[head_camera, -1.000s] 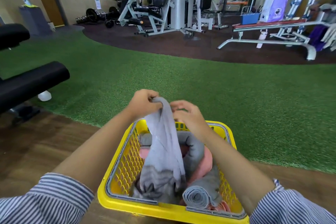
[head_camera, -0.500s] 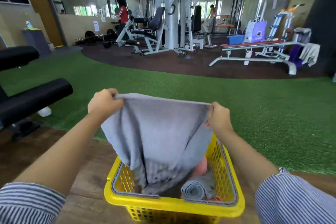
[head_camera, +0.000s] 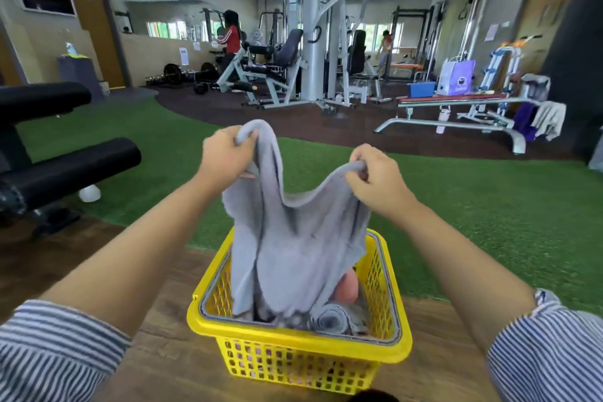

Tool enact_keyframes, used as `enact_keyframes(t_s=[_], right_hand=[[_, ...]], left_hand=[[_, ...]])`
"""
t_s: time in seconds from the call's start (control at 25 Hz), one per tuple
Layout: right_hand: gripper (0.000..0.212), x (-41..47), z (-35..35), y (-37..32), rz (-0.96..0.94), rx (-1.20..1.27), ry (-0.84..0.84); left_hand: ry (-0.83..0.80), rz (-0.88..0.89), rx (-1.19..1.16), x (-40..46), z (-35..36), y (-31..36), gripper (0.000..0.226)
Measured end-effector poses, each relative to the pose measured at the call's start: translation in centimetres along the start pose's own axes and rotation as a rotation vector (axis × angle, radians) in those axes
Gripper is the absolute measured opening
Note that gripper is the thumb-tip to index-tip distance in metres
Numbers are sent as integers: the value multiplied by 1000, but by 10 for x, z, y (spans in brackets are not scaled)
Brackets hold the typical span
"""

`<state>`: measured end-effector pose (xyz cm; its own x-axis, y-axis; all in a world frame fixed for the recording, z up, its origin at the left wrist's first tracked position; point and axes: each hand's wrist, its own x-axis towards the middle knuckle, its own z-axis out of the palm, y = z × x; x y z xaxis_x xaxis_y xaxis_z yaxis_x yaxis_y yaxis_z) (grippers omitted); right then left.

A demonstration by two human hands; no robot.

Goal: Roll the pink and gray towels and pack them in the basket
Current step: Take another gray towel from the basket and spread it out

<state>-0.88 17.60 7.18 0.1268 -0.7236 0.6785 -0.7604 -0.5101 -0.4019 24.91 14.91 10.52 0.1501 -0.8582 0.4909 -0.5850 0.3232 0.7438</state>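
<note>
A: Surface and room?
B: The yellow basket (head_camera: 298, 347) stood on a wood-plank floor (head_camera: 163, 359) bordered by green turf (head_camera: 489, 206). Weight machines (head_camera: 313, 42) and a bench (head_camera: 456, 101) occupied the rear area.

A: Grip status and towel location?
B: The left hand (head_camera: 225, 157) and right hand (head_camera: 375, 179) each pinched the top edge of the gray towel (head_camera: 293, 238); its lower end hung inside the basket, over a rolled gray towel (head_camera: 329, 320) and a pink towel (head_camera: 347, 287).

A: Change from 0.5 s earlier?
B: The hands had moved closer together; the formerly taut top edge sagged between them.
</note>
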Motion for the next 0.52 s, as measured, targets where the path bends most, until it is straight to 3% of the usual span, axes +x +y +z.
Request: enact_keyframes(t_s=[0.08, 0.2, 0.32, 0.52], right_hand=[[12, 24, 0, 2, -69, -134, -106], [11, 76, -16, 9, 14, -247, -184], [7, 111, -45, 4, 95, -285, -180], [19, 194, -135, -46, 149, -331, -89]], left_hand=[[-39, 25, -20, 16, 7, 21, 34], [-97, 24, -39, 57, 13, 67, 39], [-161, 30, -20, 85, 20, 104, 42], [-184, -40, -157, 133, -11, 195, 44]])
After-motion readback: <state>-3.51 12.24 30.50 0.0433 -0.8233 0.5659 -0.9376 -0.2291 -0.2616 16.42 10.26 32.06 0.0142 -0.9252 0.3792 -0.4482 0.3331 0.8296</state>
